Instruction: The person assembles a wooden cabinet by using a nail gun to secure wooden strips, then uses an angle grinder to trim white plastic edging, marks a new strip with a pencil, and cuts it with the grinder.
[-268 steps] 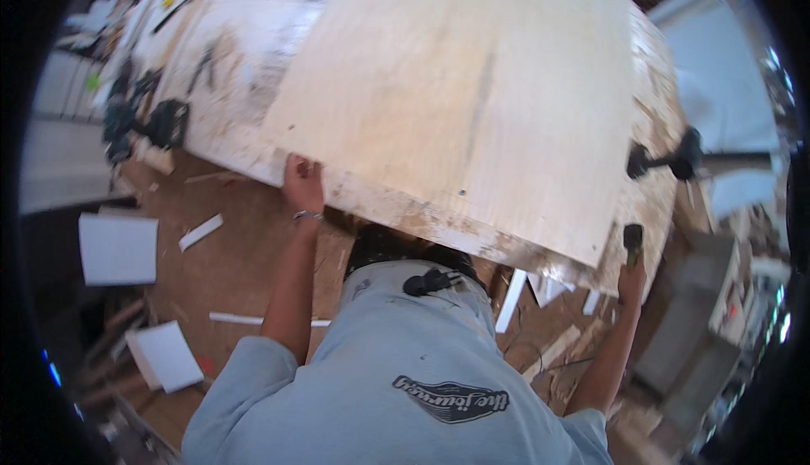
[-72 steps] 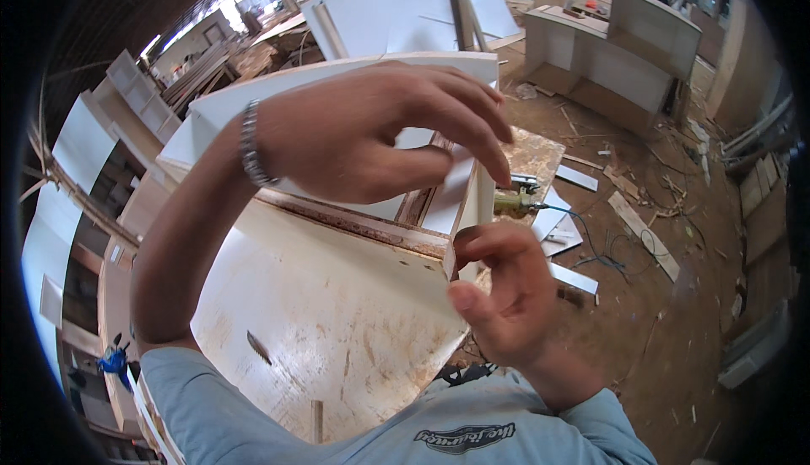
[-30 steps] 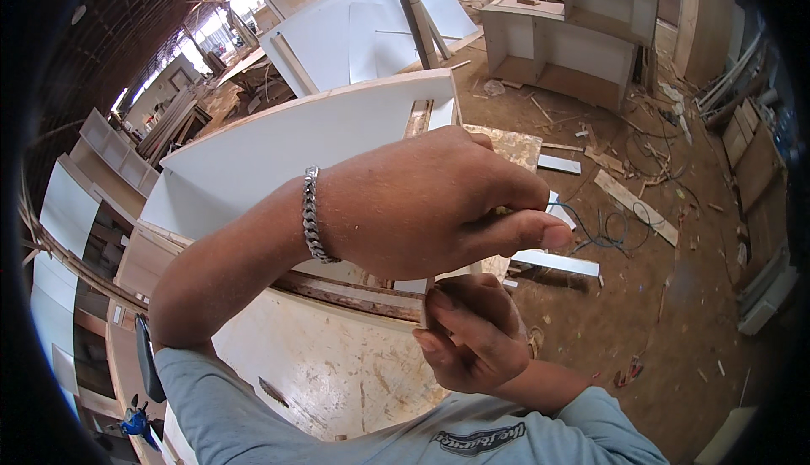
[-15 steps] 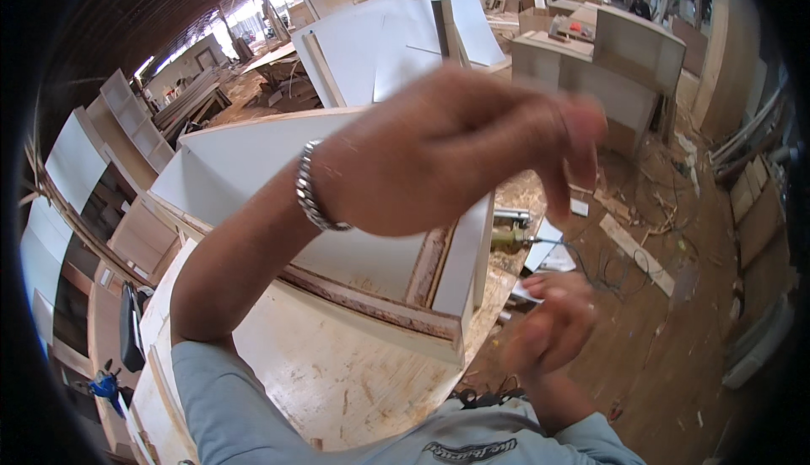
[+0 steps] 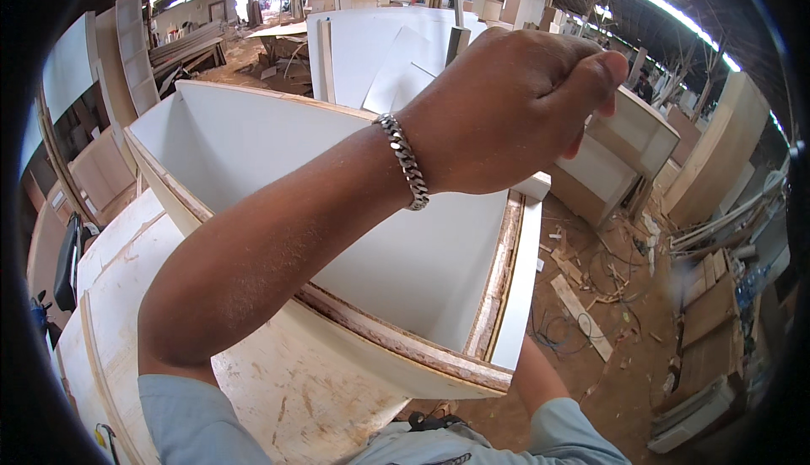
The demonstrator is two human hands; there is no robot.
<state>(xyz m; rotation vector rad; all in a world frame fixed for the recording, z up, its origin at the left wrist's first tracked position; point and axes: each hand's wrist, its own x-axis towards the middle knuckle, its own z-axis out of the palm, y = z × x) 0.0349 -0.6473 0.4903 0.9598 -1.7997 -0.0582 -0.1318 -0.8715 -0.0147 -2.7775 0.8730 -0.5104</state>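
Box: white-lined, open face up, spread across the centre of view from 10 o'clock to 5 o'clock; its raw brown rim shows rough edging.
Worktop: at 7 o'clock, beneath the box; judged to carry its weight, leaving both arms free of lifting. The near corner of the box, at 5 o'clock, appears to reach past the worktop's edge, probably allowing access from outside.
Left hand: raised at about 1 o'clock, in front of the far right part of the box in this view; fingers partly curled, thumb forward. The back of the hand screens the palm; whether anything is gripped cannot be determined. Contact with the box not established.
Left forearm: slants from 8 o'clock toward 1 o'clock across the box's mouth, seemingly to reach the far right side.
Bracelet: metal chain, on the left wrist.
Right forearm: at 5 o'clock, passing behind the end panel.
Right hand: hidden by that panel; finger position and contents cannot be told. Steadying is possible, unconfirmed.
Floor, 4 o'clock: plank lying among offcuts, seemingly discarded.
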